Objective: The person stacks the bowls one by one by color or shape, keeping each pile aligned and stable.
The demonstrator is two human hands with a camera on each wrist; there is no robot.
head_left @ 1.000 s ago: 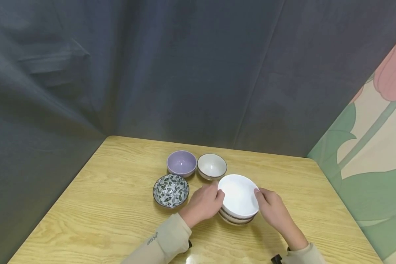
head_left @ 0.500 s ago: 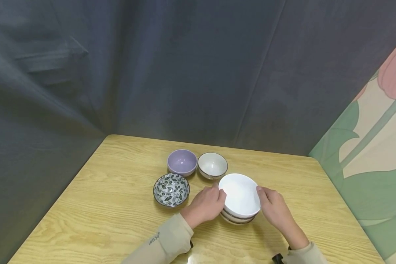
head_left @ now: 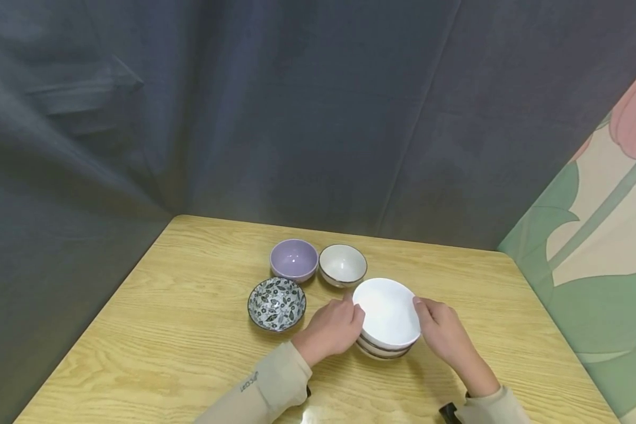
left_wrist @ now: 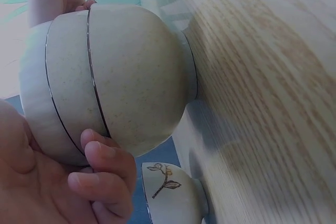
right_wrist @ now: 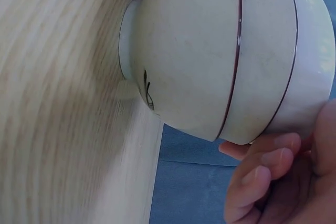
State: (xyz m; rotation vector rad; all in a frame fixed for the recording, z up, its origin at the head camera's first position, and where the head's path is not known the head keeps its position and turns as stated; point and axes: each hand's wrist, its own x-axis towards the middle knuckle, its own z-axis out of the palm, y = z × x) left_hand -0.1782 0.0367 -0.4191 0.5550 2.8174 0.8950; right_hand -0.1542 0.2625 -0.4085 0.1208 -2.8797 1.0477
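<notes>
A white bowl [head_left: 387, 312] sits on top of several nested bowls; two cream bowls with dark rims show beneath it, the lowest cream bowl [left_wrist: 136, 77] with its foot on the table. My left hand [head_left: 331, 330] grips the stack's left side, thumb at the white rim and fingers curled against the sides. On the opposite side my right hand [head_left: 447, 335] holds the white bowl's rim by the thumb. In the right wrist view the fingers [right_wrist: 260, 177] curl beneath the upper bowls, beside the lowest bowl [right_wrist: 184, 51].
Behind and left of the stack stand a purple bowl [head_left: 294, 259], a cream bowl with a dark rim [head_left: 342, 264] and a leaf-patterned bowl [head_left: 277, 304]. All rest on the wooden table [head_left: 153, 330]. A dark curtain [head_left: 307, 118] hangs behind, and a floral panel [head_left: 615, 282] borders the right.
The view has shifted slightly, so everything appears a little to the right. Both hands keep their hold on the stack, with no clear movement against the table.
</notes>
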